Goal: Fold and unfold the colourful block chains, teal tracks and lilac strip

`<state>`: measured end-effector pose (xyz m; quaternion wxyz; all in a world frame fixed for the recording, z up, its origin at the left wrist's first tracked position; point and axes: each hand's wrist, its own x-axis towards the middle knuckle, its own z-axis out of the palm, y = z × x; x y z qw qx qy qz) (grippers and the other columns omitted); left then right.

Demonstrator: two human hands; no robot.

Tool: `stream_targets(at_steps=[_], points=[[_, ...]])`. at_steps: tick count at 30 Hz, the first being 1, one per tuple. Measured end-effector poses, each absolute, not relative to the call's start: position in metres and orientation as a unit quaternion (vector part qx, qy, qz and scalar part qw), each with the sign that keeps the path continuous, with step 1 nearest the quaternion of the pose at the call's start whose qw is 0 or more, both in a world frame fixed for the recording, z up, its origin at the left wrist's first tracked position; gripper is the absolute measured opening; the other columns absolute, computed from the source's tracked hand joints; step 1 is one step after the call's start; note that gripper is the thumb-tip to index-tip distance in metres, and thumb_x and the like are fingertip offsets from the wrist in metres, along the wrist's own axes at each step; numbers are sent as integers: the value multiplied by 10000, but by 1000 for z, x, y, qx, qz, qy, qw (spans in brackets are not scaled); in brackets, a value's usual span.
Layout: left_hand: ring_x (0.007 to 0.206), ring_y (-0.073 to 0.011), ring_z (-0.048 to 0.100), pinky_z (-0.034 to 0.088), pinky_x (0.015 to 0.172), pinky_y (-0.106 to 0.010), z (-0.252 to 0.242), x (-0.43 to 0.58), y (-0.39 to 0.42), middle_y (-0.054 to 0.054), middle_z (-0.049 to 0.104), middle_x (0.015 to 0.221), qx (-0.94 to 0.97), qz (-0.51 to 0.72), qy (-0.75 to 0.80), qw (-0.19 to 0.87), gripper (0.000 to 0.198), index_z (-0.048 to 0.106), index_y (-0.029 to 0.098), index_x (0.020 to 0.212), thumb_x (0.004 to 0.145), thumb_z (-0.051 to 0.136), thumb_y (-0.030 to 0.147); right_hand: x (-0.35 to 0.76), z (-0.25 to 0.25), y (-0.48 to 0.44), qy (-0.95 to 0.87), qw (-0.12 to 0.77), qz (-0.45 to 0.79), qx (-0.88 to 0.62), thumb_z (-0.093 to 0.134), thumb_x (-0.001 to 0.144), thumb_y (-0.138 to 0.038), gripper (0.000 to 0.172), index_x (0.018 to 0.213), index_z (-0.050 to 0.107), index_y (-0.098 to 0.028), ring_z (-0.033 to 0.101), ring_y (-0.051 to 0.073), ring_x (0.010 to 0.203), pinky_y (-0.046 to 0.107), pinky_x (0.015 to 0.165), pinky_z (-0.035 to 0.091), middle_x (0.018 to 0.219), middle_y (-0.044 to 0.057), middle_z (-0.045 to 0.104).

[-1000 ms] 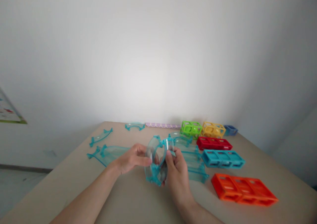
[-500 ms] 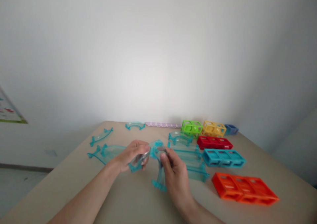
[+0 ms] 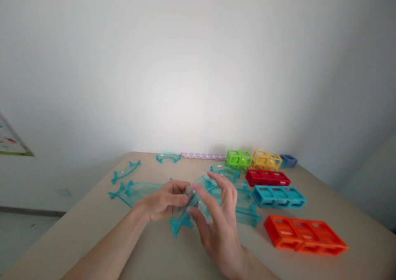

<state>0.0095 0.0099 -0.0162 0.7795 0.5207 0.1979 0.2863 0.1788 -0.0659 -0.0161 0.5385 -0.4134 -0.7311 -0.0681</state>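
My left hand (image 3: 168,199) is closed, pinching a clear teal curved track piece (image 3: 179,224) between thumb and fingers above the table. Its lower end, with small connector tabs, points down toward me. My right hand (image 3: 221,218) is at the piece's right side with fingers spread, thumb and index finger on either side of it. Motion blurs the fingertips, so whether they touch the piece is unclear. Another teal end (image 3: 208,183) shows behind the right fingers; whether it is part of a second held piece I cannot tell.
More clear teal pieces (image 3: 125,172) lie at left, behind the hands and along the back (image 3: 168,157). On the right are frames in orange (image 3: 305,235), teal (image 3: 280,196), red (image 3: 268,178), green (image 3: 239,159), yellow (image 3: 267,160) and blue (image 3: 288,161). A purple strip (image 3: 204,156) borders the wall.
My right hand has loosened its pinch and spread its fingers. The held teal parts have turned and come closer together, with an end now hanging lower left, under my left hand.
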Motion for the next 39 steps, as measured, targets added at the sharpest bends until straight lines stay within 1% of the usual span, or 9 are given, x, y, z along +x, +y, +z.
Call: stream_targets(at_steps=[3,6,8,11,14,21,26,33,39], points=[[703,-189,625,470,658,-289,-15,9,11,-58,648,748,523,334,191,761,376,642,132,773,560,853,359,179,-22,-62,-674,574,-31,-464,626,834,-241,645,1409,335,-279,332,336,1292,569,1007,357,1412,143,324],[726,-200,635,470,677,-298,-14,10,13,-61,670,768,530,396,189,726,361,637,136,751,547,862,330,178,-31,-60,-673,570,72,-466,517,908,-278,598,1449,264,-261,481,268,1183,469,965,437,1344,132,443],[756,-199,635,466,701,-300,-14,12,13,-63,681,800,536,419,181,710,331,641,137,747,553,862,288,177,-36,-60,-683,549,139,-461,509,914,-297,602,1458,254,-257,566,232,1064,415,919,474,1269,108,537],[762,-186,624,463,721,-301,-12,13,13,-62,682,805,543,418,174,707,275,654,136,743,582,845,251,175,-39,-59,-688,532,190,-455,598,857,-310,650,1435,312,-227,609,221,958,381,871,496,1153,83,626],[739,-170,611,461,714,-291,-9,13,14,-63,676,798,544,421,182,703,239,667,128,752,631,813,274,174,-36,-57,-684,527,214,-457,585,860,-287,576,1398,389,-218,621,204,889,359,835,506,1078,62,662],[697,-143,584,431,652,-246,-8,14,15,-50,645,756,553,404,174,707,261,672,118,793,682,781,328,174,-36,-53,-661,543,256,-450,612,857,-328,553,1374,440,-231,638,171,811,309,763,537,1086,54,675],[705,-163,596,440,718,-284,-8,15,16,-68,660,725,551,407,200,701,259,687,103,749,740,730,358,174,-39,-50,-641,562,250,-459,664,819,-378,567,1334,498,-211,617,150,731,282,693,541,969,44,675],[638,-148,584,424,640,-261,-9,14,16,-70,663,686,543,402,224,702,313,693,93,683,709,746,400,172,-38,-52,-644,555,245,-466,662,819,-403,567,1325,514,-192,604,149,716,282,684,531,917,40,673],[637,-142,586,435,629,-247,-10,13,16,-69,655,672,547,400,228,699,306,689,88,699,743,715,389,173,-41,-52,-649,553,243,-462,650,832,-405,523,1296,536,-193,600,158,743,292,714,522,943,46,678]])
